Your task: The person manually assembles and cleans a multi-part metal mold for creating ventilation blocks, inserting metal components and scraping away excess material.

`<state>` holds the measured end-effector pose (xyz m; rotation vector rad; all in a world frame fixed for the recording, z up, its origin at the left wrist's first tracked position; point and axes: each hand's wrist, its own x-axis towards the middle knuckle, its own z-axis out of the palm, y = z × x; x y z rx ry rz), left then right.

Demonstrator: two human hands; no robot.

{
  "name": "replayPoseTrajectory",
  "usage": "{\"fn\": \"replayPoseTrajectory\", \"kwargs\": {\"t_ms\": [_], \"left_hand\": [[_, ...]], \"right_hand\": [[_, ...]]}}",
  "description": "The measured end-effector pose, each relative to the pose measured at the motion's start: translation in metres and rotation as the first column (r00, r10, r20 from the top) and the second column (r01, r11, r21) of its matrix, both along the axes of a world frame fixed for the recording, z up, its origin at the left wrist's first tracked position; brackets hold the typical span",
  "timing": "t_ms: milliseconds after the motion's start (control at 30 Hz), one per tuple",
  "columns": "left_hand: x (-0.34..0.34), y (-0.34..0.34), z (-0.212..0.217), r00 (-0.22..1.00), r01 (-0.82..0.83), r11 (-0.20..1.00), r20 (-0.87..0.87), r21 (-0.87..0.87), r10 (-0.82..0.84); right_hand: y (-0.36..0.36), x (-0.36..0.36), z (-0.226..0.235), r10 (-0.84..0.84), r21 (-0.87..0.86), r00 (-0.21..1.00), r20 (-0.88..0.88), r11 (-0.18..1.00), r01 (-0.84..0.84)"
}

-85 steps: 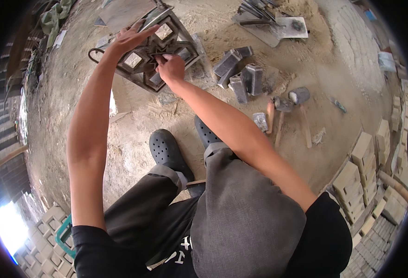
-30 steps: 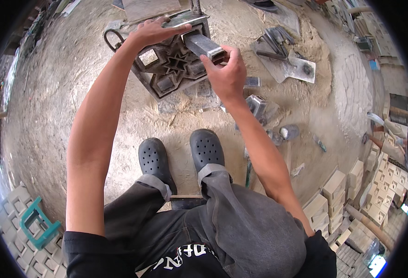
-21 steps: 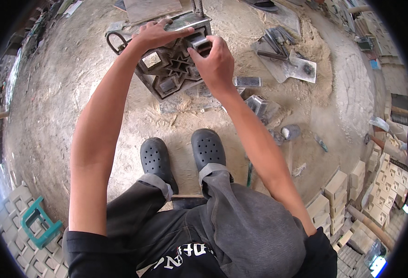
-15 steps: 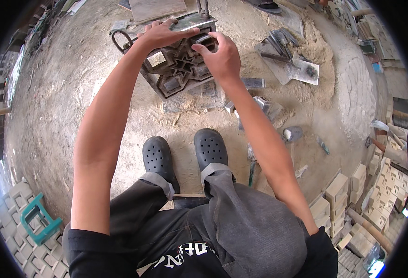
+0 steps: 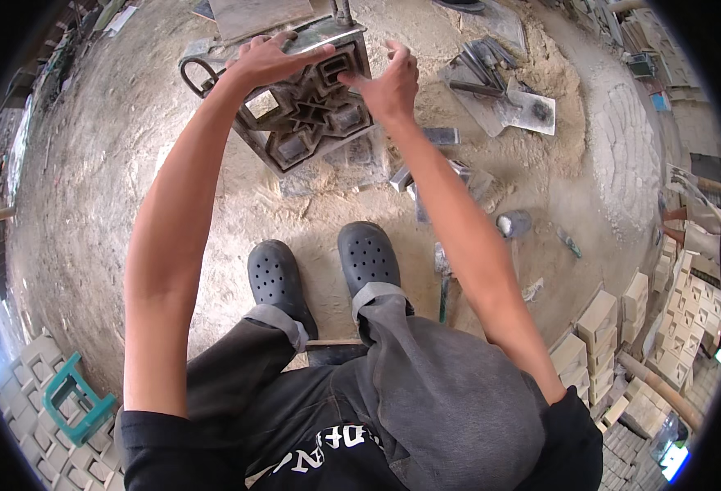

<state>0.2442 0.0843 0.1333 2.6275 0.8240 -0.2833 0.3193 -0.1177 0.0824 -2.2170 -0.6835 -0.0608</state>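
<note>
Head view: metal mould (image 5: pixel 307 114), judged heavy, rigid.
Left hand (image 5: pixel 266 59): laid open on mould's top edge.
Right hand (image 5: pixel 387 79): fingers spread, pressed at mould's right rim.
Hold: rims advised.

The sandy dirt floor (image 5: pixel 90 204) carries a square metal mould (image 5: pixel 303 114), loose metal pieces (image 5: pixel 434 176), a flat metal plate (image 5: pixel 512 106) with tools on it, what may be a small cup (image 5: pixel 514 222), stacked pale blocks (image 5: pixel 622 327) and a green stool (image 5: pixel 78 397).
</note>
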Motion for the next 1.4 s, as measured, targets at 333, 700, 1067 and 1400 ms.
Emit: {"fn": "replayPoseTrajectory", "kwargs": {"t_ms": [333,700,1067,1400], "left_hand": [[0.006,0.019,-0.010,0.999,0.043,0.999,0.030,0.011,-0.044],[0.009,0.018,-0.005,0.997,0.072,0.996,0.027,-0.048,-0.071],[0.008,0.023,-0.014,0.966,0.255,0.964,0.072,-0.071,-0.250],[0.004,0.041,0.016,0.778,0.536,0.837,-0.320,-0.110,-0.540]], "right_hand": [[0.021,0.006,0.000,0.031,-0.218,0.999,-0.023,0.975,-0.035],[0.027,0.014,0.006,0.083,-0.219,0.996,-0.021,0.972,-0.086],[-0.153,0.148,-0.071,0.353,-0.769,0.899,-0.260,0.487,-0.414],[-0.186,0.093,-0.096,0.411,-0.902,0.904,-0.120,0.335,-0.272]]}}
